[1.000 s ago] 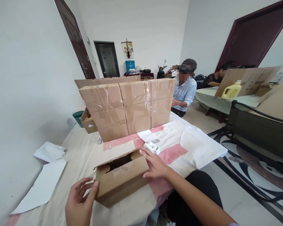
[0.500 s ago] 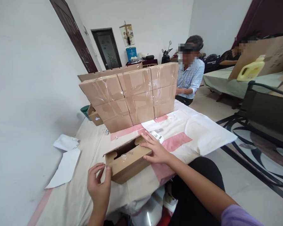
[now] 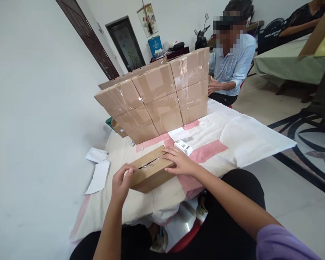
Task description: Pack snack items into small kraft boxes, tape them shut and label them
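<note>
A small brown cardboard box (image 3: 151,179) rests on the cloth-covered table close to me. Its two top flaps nearly meet, with a narrow dark gap running between them. My left hand (image 3: 121,182) pinches the box's left end, thumb and curled fingers at the flap corner. At the other end, my right hand (image 3: 181,162) grips the box, fingers over the top flaps and thumb along the near upper edge. Just beyond my right fingers is a small white plastic device (image 3: 183,147). The inside of the box is hidden.
A wall of taped cardboard boxes (image 3: 162,97) stands across the table. White papers (image 3: 98,177) lie at left near the wall, and a white sheet (image 3: 179,134) by the stack. A co-worker in a light blue shirt (image 3: 234,65) sits beyond the stack's right end.
The box's far flap has come down, narrowing the wide opening to a slit. My left hand has moved in over the left end. The view has also shifted.
</note>
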The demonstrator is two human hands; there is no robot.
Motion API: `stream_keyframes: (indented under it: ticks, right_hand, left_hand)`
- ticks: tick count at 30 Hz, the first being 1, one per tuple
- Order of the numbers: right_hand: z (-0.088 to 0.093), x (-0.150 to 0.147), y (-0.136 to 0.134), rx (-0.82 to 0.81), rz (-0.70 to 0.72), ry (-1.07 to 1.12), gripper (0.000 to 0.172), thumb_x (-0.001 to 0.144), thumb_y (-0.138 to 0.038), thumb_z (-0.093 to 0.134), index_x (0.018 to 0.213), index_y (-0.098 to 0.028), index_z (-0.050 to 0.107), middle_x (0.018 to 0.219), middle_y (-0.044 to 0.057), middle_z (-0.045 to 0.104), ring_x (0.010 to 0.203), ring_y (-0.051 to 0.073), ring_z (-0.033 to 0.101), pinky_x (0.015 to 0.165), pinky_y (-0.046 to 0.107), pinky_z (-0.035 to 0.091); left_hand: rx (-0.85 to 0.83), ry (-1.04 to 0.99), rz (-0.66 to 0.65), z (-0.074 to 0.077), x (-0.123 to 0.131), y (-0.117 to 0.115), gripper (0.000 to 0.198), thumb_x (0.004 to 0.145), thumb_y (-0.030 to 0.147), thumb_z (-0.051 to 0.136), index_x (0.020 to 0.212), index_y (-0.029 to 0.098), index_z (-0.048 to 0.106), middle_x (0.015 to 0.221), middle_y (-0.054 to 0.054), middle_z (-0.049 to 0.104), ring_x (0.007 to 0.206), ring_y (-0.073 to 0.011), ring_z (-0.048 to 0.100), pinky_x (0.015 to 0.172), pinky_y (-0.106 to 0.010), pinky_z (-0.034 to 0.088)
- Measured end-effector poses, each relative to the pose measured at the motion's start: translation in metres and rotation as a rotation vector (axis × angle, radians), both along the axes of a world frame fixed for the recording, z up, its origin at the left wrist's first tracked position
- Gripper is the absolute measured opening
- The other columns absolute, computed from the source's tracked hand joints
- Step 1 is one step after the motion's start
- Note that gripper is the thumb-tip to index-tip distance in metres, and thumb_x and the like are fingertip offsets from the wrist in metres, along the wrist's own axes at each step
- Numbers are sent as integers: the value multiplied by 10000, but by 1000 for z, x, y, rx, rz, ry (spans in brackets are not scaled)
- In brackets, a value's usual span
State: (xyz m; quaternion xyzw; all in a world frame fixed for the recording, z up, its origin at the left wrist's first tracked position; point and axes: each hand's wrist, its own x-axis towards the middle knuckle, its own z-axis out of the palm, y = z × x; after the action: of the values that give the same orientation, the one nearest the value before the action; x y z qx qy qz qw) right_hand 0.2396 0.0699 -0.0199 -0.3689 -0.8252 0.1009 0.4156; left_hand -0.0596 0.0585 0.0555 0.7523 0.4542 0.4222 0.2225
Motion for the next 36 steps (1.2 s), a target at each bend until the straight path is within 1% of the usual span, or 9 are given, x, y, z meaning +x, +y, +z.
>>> stream_keyframes:
  ticks: [4, 7, 10, 14, 18, 23, 28, 33, 36]
  right_hand:
    - [1, 0, 0, -24, 26, 23, 522, 884, -480, 691, 1344, -241, 630, 1503, 120, 531, 1384, 321, 470, 1165, 534, 371]
    - [1, 1, 1, -30, 41, 16, 545, 902, -485, 673, 1381, -236, 602, 1524, 120, 510, 1402, 320, 451, 1164, 532, 368]
    - [-1, 2, 4, -31, 70, 13, 587, 909, -500, 663, 1429, -247, 563, 1543, 120, 489, 1420, 319, 433, 1167, 540, 356]
    - [-4, 2, 6, -40, 78, 22, 625, 910, -519, 658, 1460, -246, 537, 1543, 119, 487, 1416, 319, 427, 1170, 532, 351]
    - [-5, 3, 6, -42, 82, 23, 628, 914, -520, 657, 1462, -237, 536, 1541, 117, 486, 1408, 313, 420, 1168, 510, 362]
    - [-4, 2, 5, -46, 91, 43, 616, 926, -495, 647, 1480, -263, 512, 1545, 97, 484, 1397, 306, 428, 1168, 515, 366]
    - [-3, 1, 3, -66, 88, 62, 615, 913, -485, 665, 1468, -256, 528, 1551, 108, 479, 1407, 322, 426, 1161, 547, 376]
    - [-4, 1, 3, -109, 63, 76, 636, 902, -464, 690, 1481, -261, 526, 1567, 103, 471, 1432, 327, 423, 1167, 545, 378]
    - [-5, 2, 3, -103, 74, 90, 631, 898, -467, 697, 1479, -282, 532, 1561, 98, 484, 1423, 322, 448, 1167, 548, 377]
  left_hand:
    - [-208, 199, -187, 35, 17, 27, 385, 955, 509, 489, 754, 195, 584, 800, -29, 631, 817, -187, 582, 811, -320, 452]
    - [-364, 365, -365, 53, 39, 47, 412, 904, 557, 555, 732, 187, 612, 766, -19, 632, 770, -177, 584, 757, -302, 464]
    - [-475, 495, -491, 61, 63, 63, 394, 850, 577, 624, 774, 190, 637, 758, -11, 641, 720, -165, 587, 700, -286, 471]
    - [-531, 592, -560, 58, 84, 79, 390, 811, 580, 668, 826, 192, 631, 761, -14, 663, 697, -162, 608, 680, -287, 482]
    - [-507, 651, -543, 48, 91, 90, 410, 773, 591, 701, 802, 191, 614, 737, -4, 646, 676, -153, 582, 667, -284, 460]
    - [-429, 712, -448, 42, 90, 89, 405, 775, 581, 699, 870, 192, 639, 777, -3, 624, 711, -169, 572, 680, -295, 450]
    - [-355, 709, -296, 35, 80, 85, 772, 732, 628, 733, 1326, 173, 542, 975, -52, 648, 856, -223, 612, 748, -321, 476]
    - [-308, 682, -202, 21, 75, 86, 558, 890, 617, 525, 1239, 194, 628, 1027, -71, 681, 930, -245, 633, 871, -365, 477]
    - [-295, 679, -181, 18, 76, 82, 567, 887, 619, 530, 1258, 200, 620, 1127, -91, 685, 993, -263, 632, 894, -377, 477]
